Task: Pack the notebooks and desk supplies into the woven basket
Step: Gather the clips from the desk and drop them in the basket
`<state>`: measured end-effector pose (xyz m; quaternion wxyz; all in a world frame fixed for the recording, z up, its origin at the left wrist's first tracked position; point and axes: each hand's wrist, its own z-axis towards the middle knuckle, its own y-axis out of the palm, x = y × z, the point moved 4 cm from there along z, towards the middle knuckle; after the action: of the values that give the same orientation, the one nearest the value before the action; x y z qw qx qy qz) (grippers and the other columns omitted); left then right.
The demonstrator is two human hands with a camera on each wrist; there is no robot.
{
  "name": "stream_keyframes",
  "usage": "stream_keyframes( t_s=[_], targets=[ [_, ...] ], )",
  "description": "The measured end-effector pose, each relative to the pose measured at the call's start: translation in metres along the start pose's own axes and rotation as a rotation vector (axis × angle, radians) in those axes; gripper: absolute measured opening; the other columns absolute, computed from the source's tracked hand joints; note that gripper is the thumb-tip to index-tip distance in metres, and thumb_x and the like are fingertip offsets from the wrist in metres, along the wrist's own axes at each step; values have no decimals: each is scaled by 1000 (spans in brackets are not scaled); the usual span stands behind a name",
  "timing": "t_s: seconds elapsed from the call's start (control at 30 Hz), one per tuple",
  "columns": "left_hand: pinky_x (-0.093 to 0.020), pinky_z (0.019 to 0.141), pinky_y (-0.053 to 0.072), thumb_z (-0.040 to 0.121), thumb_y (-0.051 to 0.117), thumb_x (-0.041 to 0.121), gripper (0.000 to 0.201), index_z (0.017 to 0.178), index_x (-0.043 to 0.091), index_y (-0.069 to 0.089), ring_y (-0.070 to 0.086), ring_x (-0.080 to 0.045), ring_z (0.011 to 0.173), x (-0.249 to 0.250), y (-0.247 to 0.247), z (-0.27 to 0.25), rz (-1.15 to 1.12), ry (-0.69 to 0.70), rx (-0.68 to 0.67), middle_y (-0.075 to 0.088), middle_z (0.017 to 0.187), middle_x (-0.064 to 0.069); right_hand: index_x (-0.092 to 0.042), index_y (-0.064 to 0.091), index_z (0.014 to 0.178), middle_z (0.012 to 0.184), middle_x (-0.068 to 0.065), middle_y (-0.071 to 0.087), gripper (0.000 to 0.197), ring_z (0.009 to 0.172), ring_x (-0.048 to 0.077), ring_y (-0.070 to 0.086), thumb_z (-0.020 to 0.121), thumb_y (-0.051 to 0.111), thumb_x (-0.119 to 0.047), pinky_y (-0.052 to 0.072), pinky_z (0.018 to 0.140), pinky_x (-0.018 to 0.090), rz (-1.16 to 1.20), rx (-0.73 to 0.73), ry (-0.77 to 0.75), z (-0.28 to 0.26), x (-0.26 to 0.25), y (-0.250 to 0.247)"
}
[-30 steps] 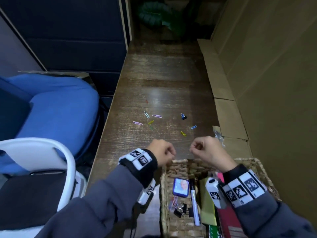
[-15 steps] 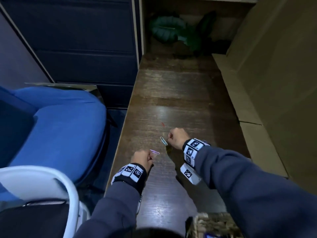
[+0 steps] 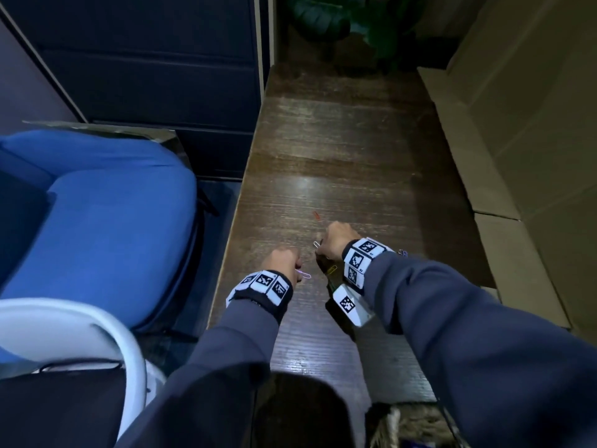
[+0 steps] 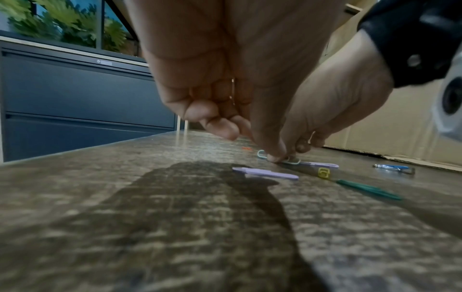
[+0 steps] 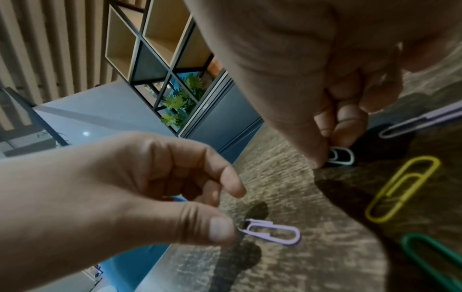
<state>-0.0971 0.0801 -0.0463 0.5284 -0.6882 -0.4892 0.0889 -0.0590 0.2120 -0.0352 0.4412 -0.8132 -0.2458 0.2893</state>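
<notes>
Clip-gathering is in hand. The left hand (image 3: 281, 260) pinches a lilac clip (image 5: 271, 231) just off the desk (image 3: 339, 150); the right hand (image 3: 336, 239) pinches a pale clip (image 5: 341, 156), probably still touching wood. Next, carry both to the near basket (image 3: 416, 425); yellow clip (image 5: 400, 187) and green clip (image 5: 430, 258) remain.

Lilac paperclip (image 5: 271, 232) pinched, lifted; pale-blue paperclip (image 5: 341, 156) pinned flat; yellow paperclip (image 5: 402, 187), green paperclip (image 5: 430, 258) loose (desktop).
</notes>
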Motion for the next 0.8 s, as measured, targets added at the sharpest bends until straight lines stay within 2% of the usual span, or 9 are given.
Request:
stream_keyframes(
  t_s=[0.13,0.3,0.43,0.5,0.57,0.6,0.7,0.77,0.8],
  targets=[
    [-32,86,50,85,64,14,22,107,9,62,62,-29,106,4,5,7,97,66,-31,67,113,-11,-10,73,80,91,7,74,19,88,24,67,78,72,-29,56,81,36,133,73,-54,-30,8,-37],
    [-34,84,51,89,57,16,21,104,4,66,63,-32,103,5,7,9,153,39,-58,68,111,-16,-14,71,68,66,-4,68,16,59,2,55,75,75,-28,42,58,20,382,241,-223,-128,24,-101],
    [-38,88,49,92,54,22,26,96,-1,67,63,-36,95,17,6,0,227,38,-94,67,102,-23,-14,66,66,58,-6,57,18,54,1,44,76,75,-26,35,52,16,563,315,-255,-229,61,-118],
    [-37,85,49,92,56,21,24,92,-1,65,62,-32,90,22,4,-3,218,52,-87,65,97,-23,-13,65,64,58,0,59,17,55,4,45,76,75,-21,36,52,14,642,300,-245,-270,82,-107],
    [-34,77,45,91,58,18,14,90,4,61,57,-25,84,25,0,-8,183,50,-61,63,94,-18,-10,67,67,61,12,64,14,57,10,49,74,74,-20,40,56,22,686,200,-176,-296,103,-78],
    [-33,77,45,90,60,16,8,91,8,61,55,-24,83,26,-2,-12,149,50,-33,62,94,-17,-9,67,67,62,12,64,14,57,11,50,73,75,-19,41,56,25,673,139,-130,-304,113,-59],
    [-37,87,48,86,63,12,21,105,6,67,63,-32,98,34,-13,-33,61,77,97,69,105,-18,-24,63,58,58,-3,61,22,56,4,50,73,78,-18,42,57,27,507,3,-55,-315,140,3],
    [-33,84,50,81,70,21,21,98,9,70,66,-31,98,42,-21,-56,3,87,145,72,102,-17,-31,54,53,58,-9,60,32,60,4,56,71,76,-19,44,58,24,327,-120,-78,-316,149,41],
    [-31,82,50,78,73,26,23,94,10,71,66,-29,95,47,-24,-70,-32,100,155,74,98,-16,-31,53,53,61,-9,61,31,64,7,59,72,74,-18,41,56,17,240,-176,-91,-316,151,57]
  ],
)
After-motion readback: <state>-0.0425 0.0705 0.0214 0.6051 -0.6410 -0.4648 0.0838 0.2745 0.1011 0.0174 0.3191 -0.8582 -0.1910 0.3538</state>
